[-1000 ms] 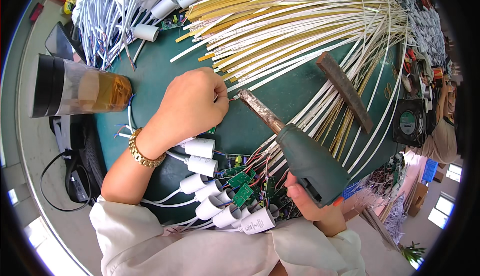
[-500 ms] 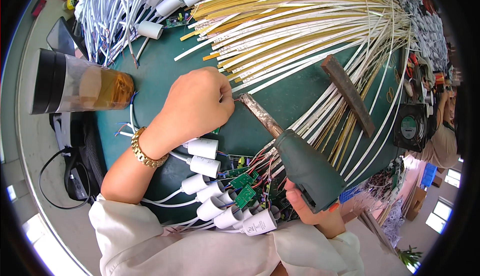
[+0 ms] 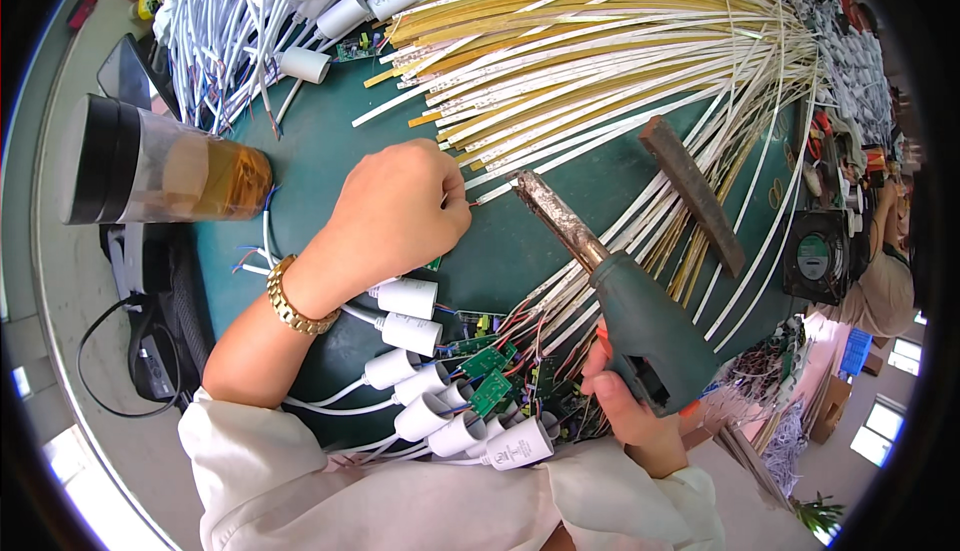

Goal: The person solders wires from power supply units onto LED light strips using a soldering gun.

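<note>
Head view: I see the left hand point(image 3: 400, 213) clenched on a thin wire point(image 3: 475, 204) beside a white strip's end point(image 3: 498, 193) — presumably for steadiness. The right hand point(image 3: 632, 416) grasps the soldering gun point(image 3: 652, 326) — over the green mat point(image 3: 575, 201), probably angled to spare the fingers.

On the soldering iron point(image 3: 655, 326) we see a dull dark-green body, orange-red accents and a metal barrel point(image 3: 562, 219) mottled in silver and rusty brown. The strips point(image 3: 600, 71) show us white and mustard yellow, some white ones flecked with small marks. We find deep green on the tabletop point(image 3: 335, 116), plain white on the caps point(image 3: 522, 443) and cables point(image 3: 205, 26), brighter green on the circuit boards point(image 3: 490, 391), dark brown on the bar point(image 3: 695, 196), black and amber on the bottle point(image 3: 165, 163), gold on the wristwatch point(image 3: 288, 299), off-white on the sleeves point(image 3: 250, 461).
</note>
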`<state>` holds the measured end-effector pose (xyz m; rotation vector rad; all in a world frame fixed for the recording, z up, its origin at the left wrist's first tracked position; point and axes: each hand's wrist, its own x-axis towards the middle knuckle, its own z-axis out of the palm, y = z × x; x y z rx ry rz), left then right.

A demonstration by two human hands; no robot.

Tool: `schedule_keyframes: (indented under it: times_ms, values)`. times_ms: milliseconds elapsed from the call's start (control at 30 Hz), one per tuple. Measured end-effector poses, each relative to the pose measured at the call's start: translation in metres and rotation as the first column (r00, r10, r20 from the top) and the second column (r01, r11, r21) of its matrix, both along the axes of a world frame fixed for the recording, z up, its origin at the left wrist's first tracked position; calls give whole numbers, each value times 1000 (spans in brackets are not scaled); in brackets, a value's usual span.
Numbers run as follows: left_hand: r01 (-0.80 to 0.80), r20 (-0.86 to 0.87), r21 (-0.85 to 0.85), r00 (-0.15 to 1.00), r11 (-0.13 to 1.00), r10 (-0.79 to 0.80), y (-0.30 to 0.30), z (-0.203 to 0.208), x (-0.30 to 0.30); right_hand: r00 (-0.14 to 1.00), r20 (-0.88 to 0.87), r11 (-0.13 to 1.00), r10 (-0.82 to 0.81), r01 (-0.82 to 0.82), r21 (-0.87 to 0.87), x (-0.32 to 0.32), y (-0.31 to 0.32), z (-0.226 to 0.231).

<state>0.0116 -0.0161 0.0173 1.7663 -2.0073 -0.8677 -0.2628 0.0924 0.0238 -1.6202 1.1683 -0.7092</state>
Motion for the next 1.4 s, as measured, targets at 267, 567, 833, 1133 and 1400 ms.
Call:
schedule_keyframes:
  times_ms: [267,567,833,1133,1400]
  values:
    - [4,-17,-32,1000,999,-4,1,1,-1,982,166,992,-86,68,110,3,6,-4]
    - [-23,-29,-23,999,999,22,2,-3,0,1000,1,999,-27,27,41,8,-10,12]
    - [-10,-9,28,1000,1000,10,-2,4,-1,989,-145,999,28,-33,-36,9,-12,18]
    - [-1,-16,23,1000,1000,2,-1,2,1,997,-62,995,43,-49,-90,13,-10,19]
    - [44,-190,182,982,982,-9,1,18,13,998,40,997,45,-43,-68,12,-13,21]
